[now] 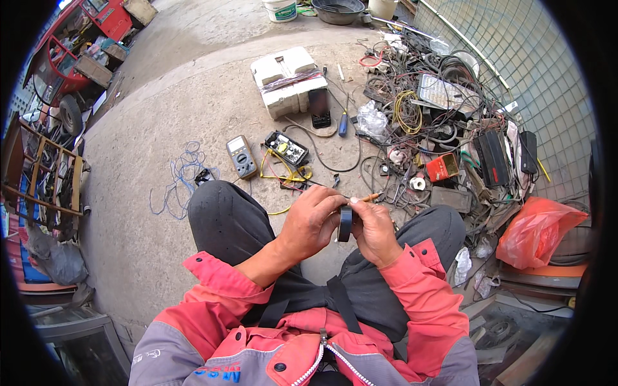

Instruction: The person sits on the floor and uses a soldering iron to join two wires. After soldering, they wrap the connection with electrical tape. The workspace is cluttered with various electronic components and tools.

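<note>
- Left hand (311, 222) and right hand (373, 230) meet over the lap — the fingers of both closed on a black tape roll (345, 222) held on edge between them.
- Concrete floor (161, 116) lies open to the left; a multimeter (242, 156) sits just ahead of the knees.
- A cable heap (438, 116) crowds the right, up to the tiled wall (541, 71).

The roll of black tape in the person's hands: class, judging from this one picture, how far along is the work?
Already done: the tools are laid out, a multimeter and an opened black box with yellow wires lying on the concrete. In hand: the left hand and right hand grip the roll of black tape together. Left: no taped wire shows, and the tangled wire pile lies unsorted.
</note>
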A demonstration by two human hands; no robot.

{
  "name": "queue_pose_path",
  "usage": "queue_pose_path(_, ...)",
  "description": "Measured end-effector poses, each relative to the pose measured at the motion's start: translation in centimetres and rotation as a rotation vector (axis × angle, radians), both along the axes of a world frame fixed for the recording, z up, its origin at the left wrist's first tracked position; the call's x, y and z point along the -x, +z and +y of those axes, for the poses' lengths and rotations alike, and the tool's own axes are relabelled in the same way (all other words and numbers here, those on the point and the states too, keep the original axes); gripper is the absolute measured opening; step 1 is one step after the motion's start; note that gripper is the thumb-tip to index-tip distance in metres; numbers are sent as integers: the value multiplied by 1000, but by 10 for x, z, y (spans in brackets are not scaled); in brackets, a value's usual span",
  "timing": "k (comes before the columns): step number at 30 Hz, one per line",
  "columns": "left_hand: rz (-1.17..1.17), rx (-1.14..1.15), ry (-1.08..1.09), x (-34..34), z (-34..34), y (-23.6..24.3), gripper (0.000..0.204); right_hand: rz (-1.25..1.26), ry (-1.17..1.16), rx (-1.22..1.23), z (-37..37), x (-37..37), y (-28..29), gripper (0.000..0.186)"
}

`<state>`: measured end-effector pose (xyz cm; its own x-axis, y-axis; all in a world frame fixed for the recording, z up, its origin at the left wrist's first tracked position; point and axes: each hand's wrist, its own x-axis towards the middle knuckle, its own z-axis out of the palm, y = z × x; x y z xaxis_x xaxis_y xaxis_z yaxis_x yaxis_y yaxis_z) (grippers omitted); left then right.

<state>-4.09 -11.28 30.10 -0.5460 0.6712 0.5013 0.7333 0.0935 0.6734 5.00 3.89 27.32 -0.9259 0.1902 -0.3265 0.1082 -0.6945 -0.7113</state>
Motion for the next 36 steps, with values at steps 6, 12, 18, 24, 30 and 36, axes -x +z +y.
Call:
queue_pose_path(6, -353, -60, 68, -1, -1, -4, 21, -34, 22, -43, 0, 0, 0, 24)
queue_pose_path(12, -979, -153, 14, 2, -4, -8, 12, -9, 9, -189, -2, 1, 0, 24)
queue_pose_path(18, -1198, -119, 91, 9, -6, -18, 18, 26, 10, -245, -3, 1, 4, 21)
queue_pose_path(24, -1272, -125, 139, 13, -5, -15, 18, 44, 20, -254, -2, 2, 6, 18)
queue_pose_path(30, -1331, -90, 135, 16, -9, -19, 19, 49, 37, -238, -2, 1, 6, 19)
queue_pose_path(36, -1412, -53, 152, 14, -5, -8, 18, -70, 70, -191, -2, -2, 17, 24)
